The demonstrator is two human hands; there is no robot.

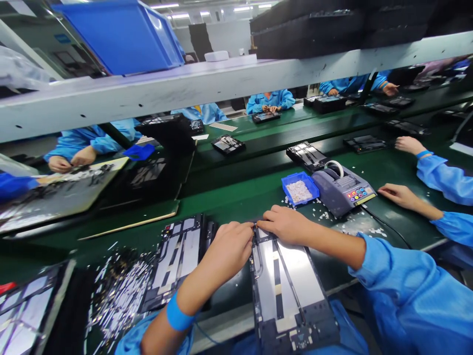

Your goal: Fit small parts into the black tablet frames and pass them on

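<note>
An opened tablet (291, 276), with silver battery plates in a black frame, tilts over the front edge of the bench before me. My left hand (233, 241) is closed at its top left corner, fingers pressed together on the rim. From the other side my right hand (286, 224) grips the top edge, its fingertips nearly meeting the left ones. Any small part between the fingertips is hidden. Left of my forearm lies a second opened tablet (173, 259), beside a heap of thin strips (123, 291).
A grey tape dispenser (342, 190) and a blue tray of small white pieces (299, 190) stand beyond my right hand. A co-worker's hands (401, 197) are at the right. Overhead runs a shelf (221, 84) holding a blue bin (121, 37). More tablets lie along the green bench.
</note>
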